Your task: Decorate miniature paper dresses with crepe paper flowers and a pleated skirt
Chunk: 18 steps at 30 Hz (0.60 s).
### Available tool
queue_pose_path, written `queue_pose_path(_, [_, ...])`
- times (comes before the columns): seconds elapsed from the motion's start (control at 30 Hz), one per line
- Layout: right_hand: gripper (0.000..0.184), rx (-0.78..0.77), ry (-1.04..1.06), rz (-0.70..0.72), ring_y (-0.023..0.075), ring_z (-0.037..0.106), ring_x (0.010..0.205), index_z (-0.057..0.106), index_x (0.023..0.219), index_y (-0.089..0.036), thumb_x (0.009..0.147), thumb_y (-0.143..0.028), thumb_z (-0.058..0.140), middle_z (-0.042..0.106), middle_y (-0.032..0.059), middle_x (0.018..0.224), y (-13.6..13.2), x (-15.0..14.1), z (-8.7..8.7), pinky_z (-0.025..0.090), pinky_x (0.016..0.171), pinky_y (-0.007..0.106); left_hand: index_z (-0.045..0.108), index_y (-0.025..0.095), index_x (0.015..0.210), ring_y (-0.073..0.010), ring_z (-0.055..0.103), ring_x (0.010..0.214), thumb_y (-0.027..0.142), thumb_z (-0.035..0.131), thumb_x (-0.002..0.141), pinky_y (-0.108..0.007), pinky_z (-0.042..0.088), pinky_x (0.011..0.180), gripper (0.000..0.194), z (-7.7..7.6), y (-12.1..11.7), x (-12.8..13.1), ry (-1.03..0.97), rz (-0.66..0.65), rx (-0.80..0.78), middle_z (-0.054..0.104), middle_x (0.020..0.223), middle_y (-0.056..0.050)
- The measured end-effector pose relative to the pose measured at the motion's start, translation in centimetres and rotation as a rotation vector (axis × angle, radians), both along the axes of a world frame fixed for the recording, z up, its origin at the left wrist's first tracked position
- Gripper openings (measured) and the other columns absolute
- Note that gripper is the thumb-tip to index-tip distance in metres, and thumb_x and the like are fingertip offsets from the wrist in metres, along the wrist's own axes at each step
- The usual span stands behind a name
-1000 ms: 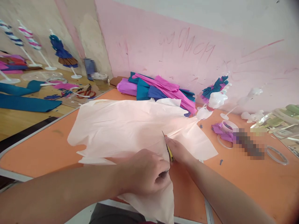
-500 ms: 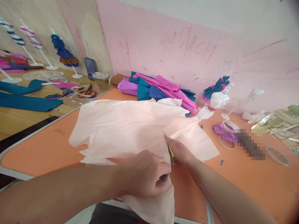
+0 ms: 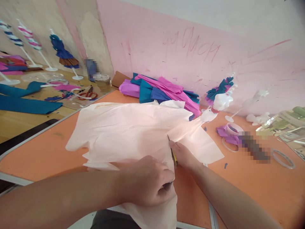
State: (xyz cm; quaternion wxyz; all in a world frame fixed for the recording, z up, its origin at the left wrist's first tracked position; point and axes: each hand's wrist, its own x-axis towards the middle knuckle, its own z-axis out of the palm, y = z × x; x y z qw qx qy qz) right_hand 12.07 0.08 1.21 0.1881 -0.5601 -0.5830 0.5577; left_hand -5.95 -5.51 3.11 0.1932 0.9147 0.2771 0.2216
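A large cream paper sheet [image 3: 124, 130] lies spread on the orange table [image 3: 250, 181] and hangs over its near edge. My left hand [image 3: 147, 181] is closed, pinching the sheet near the front edge. My right hand [image 3: 184, 156] grips a yellow-handled cutter [image 3: 173, 154], whose blade tip pokes up through the paper along a slit. Part of the cutter is hidden by my fingers.
A pile of pink, purple and teal crepe paper [image 3: 162, 90] lies by the pink wall. To the right stand white plastic stands [image 3: 221, 101], tape rolls [image 3: 283, 158] and purple scraps. On the wooden table at left are red scissors [image 3: 89, 94], teal paper strips and decorated stands.
The cutter blade has crept forward a little along the slit. The sheet's left edge has shifted slightly left. My left hand keeps its pinch on the paper.
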Motion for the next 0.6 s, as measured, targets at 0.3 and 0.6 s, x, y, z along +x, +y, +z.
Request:
queue_pose_path(0.3, [0.060, -0.150, 0.095, -0.037, 0.0119, 0.047, 0.041, 0.051, 0.065, -0.019, 0.090, -0.072, 0.037, 0.053, -0.0001, 0.049, 0.0, -0.2, 0.3, 0.037, 0.042, 0.024, 0.041, 0.018, 0.059, -0.0107, 0.027, 0.049, 0.022, 0.055, 0.072, -0.028, 0.023, 0.047, 0.021, -0.4, 0.0, 0.1, 0.029, -0.073, 0.068, 0.050, 0.053, 0.003])
queue_pose_path(0.6, [0.053, -0.076, -0.032, -0.054, 0.0127, 0.049, 0.043, 0.051, 0.063, -0.020, 0.098, -0.055, 0.033, 0.054, 0.0008, 0.047, -0.2, -0.8, 1.1, 0.040, 0.044, 0.023, 0.047, 0.019, 0.065, -0.0110, 0.041, 0.050, 0.032, 0.056, 0.085, -0.027, 0.032, 0.050, 0.025, -0.1, -0.3, 0.0, 0.081, -0.070, 0.023, 0.055, 0.059, 0.003])
